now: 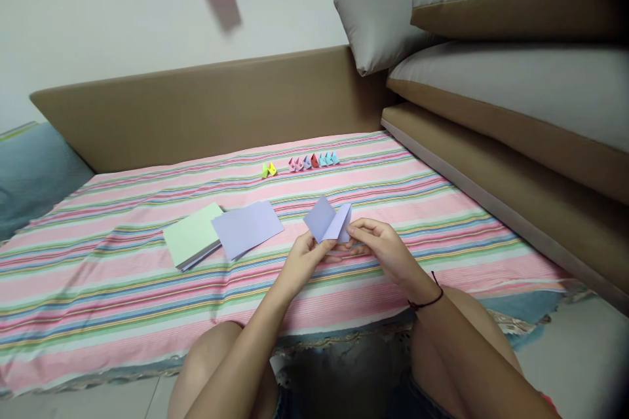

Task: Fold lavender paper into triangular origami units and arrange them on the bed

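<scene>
Lavender folded paper (323,219): between your two grips, over the striped cloth (122,314); an angled flap stands up on its right half.
Left grip (308,254): pinching the lower edge, thumb on the near face.
Right grip (378,242): pinching the right-hand corner between thumb and fingers.
Weight: judged very light; apply minimal force.
Stiffness: expect faces to bend easily and creases to be firmer.
Slip: probably low; a light pinch should suffice.
Fragility: hard pressure may leave stray creases or tears.
Hold points: take the creased lower edge and outer corner; avoid crushing the flap.
Left of your grips: lavender sheets (248,229), then the pale green stack (191,236).
Beyond your grips: a row of small folded papers (314,161).
</scene>
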The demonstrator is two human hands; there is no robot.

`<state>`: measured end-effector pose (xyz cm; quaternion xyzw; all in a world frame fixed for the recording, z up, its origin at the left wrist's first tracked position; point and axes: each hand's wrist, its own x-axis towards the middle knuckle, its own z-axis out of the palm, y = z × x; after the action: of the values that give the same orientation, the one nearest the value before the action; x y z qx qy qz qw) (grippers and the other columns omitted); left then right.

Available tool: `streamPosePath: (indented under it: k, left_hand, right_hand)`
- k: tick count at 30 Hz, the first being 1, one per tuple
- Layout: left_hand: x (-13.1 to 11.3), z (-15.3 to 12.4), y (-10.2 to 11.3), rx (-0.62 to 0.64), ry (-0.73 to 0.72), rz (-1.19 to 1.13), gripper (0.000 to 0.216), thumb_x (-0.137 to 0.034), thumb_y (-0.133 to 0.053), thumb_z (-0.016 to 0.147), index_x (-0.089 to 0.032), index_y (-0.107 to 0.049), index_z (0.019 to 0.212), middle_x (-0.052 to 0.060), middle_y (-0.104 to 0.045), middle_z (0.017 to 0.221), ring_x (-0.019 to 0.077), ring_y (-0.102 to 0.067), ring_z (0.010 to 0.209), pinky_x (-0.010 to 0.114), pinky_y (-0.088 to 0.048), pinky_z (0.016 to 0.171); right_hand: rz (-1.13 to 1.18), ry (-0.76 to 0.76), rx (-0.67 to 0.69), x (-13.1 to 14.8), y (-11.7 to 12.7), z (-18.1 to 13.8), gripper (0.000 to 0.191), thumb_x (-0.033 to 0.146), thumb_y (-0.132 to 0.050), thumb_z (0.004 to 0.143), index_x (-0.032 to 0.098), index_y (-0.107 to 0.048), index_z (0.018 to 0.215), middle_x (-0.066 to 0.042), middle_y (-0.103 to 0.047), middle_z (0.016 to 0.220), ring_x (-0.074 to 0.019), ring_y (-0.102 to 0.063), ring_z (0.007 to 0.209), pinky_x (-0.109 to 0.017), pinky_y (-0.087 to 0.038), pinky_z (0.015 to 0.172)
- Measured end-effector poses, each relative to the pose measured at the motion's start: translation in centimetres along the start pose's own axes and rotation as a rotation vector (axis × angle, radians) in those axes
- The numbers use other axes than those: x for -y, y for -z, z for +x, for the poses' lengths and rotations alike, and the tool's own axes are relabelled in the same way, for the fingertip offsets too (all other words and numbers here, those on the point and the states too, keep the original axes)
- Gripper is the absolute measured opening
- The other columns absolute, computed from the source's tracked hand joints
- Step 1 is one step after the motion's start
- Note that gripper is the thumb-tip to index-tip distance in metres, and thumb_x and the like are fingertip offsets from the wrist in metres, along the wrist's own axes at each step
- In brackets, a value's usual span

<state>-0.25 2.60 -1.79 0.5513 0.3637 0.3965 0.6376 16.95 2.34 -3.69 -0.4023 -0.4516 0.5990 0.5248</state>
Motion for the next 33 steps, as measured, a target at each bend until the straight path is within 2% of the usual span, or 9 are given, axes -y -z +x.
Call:
streamPosePath:
  k: [4,10,13,15,18,21,23,28,33]
  left_hand:
    - [-0.2,-0.1,0.1,-0.024,0.011,-0.075,0.046,-0.040,-0.072,0.073,-0.014,-0.063,0.110,0.011,-0.071,0.106,0.0270,-0.068,0.093,0.033,-0.057,0.072]
    - [0.0,0.6,0.8,-0.382,0.038,-0.297,0.027,-0.026,-0.065,0.078,-0.008,-0.064,0.099,0.012,-0.073,0.092,0.0221,-0.071,0.077,0.030,-0.060,0.065]
    - [0.0,0.8,1.0,-0.431,0.108,-0.451,0.022,-0.016,-0.059,0.080,-0.008,-0.061,0.100,0.010,-0.073,0.085,0.0189,-0.071,0.068,0.031,-0.060,0.066]
    - [0.1,0.8,1.0,-0.432,0.151,-0.486,0.021,-0.014,-0.057,0.081,-0.009,-0.060,0.101,0.009,-0.073,0.082,0.0181,-0.071,0.065,0.030,-0.060,0.064]
    - [0.4,0.8,0.9,-0.459,0.148,-0.442,0.024,-0.012,-0.058,0.080,-0.009,-0.059,0.104,0.009,-0.073,0.084,0.0188,-0.071,0.068,0.029,-0.060,0.064]
    - [0.6,0.7,0.7,-0.445,0.129,-0.366,0.031,-0.014,-0.061,0.078,-0.010,-0.060,0.109,0.010,-0.073,0.093,0.0211,-0.071,0.076,0.032,-0.060,0.070]
    - [0.5,0.6,0.6,-0.372,0.119,-0.313,0.033,-0.020,-0.064,0.078,-0.012,-0.061,0.110,0.011,-0.072,0.099,0.0228,-0.071,0.082,0.035,-0.059,0.074]
    - [-0.1,0.1,0.4,-0.141,-0.003,-0.219,0.049,-0.028,-0.076,0.071,-0.016,-0.057,0.115,0.011,-0.067,0.116,0.0247,-0.064,0.104,0.038,-0.052,0.091]
    - [0.3,0.2,0.5,-0.169,-0.030,-0.175,0.053,-0.026,-0.077,0.069,-0.016,-0.056,0.117,0.011,-0.066,0.116,0.0253,-0.061,0.107,0.039,-0.047,0.095]
  right_hand:
    - [-0.088,0.074,-0.073,-0.1,0.3,0.2,0.018,0.035,-0.065,0.075,0.018,-0.062,0.078,0.000,-0.062,0.072,-0.0129,-0.059,0.067,-0.024,-0.049,0.060]
    - [-0.283,0.164,-0.090,-0.4,0.4,0.3,0.011,0.028,-0.058,0.078,0.018,-0.059,0.073,0.002,-0.058,0.064,-0.0127,-0.057,0.063,-0.026,-0.045,0.062]
    - [-0.319,0.171,-0.116,-0.7,0.3,0.3,0.011,0.027,-0.058,0.079,0.018,-0.058,0.073,0.000,-0.059,0.067,-0.0144,-0.058,0.066,-0.027,-0.045,0.064]
    - [-0.375,0.205,-0.172,-0.8,0.1,0.2,0.011,0.027,-0.059,0.079,0.018,-0.059,0.084,-0.003,-0.062,0.077,-0.0163,-0.060,0.069,-0.029,-0.047,0.065]
    - [-0.602,0.451,-0.216,-0.7,0.0,0.0,0.043,0.018,-0.060,0.077,0.021,-0.053,0.119,-0.012,-0.057,0.119,-0.0217,-0.061,0.094,-0.035,-0.051,0.075]
    - [-0.857,0.721,-0.119,-0.5,0.0,-0.2,0.054,0.007,-0.054,0.076,0.025,-0.055,0.127,-0.011,-0.036,0.145,-0.0258,-0.042,0.128,-0.041,-0.044,0.097]
    - [-0.924,0.767,-0.081,-0.5,0.1,-0.2,0.049,0.003,-0.050,0.078,0.026,-0.063,0.120,-0.009,-0.037,0.147,-0.0258,-0.036,0.133,-0.043,-0.041,0.101]
    - [-0.774,0.664,-0.158,-0.7,0.2,-0.3,0.030,0.017,-0.050,0.088,0.027,-0.070,0.109,-0.007,-0.060,0.128,-0.0229,-0.056,0.117,-0.041,-0.045,0.098]
    - [-0.597,0.513,-0.232,-0.3,-0.3,-0.8,0.024,0.035,-0.052,0.090,0.024,-0.071,0.100,-0.004,-0.071,0.099,-0.0234,-0.064,0.093,-0.033,-0.049,0.079]
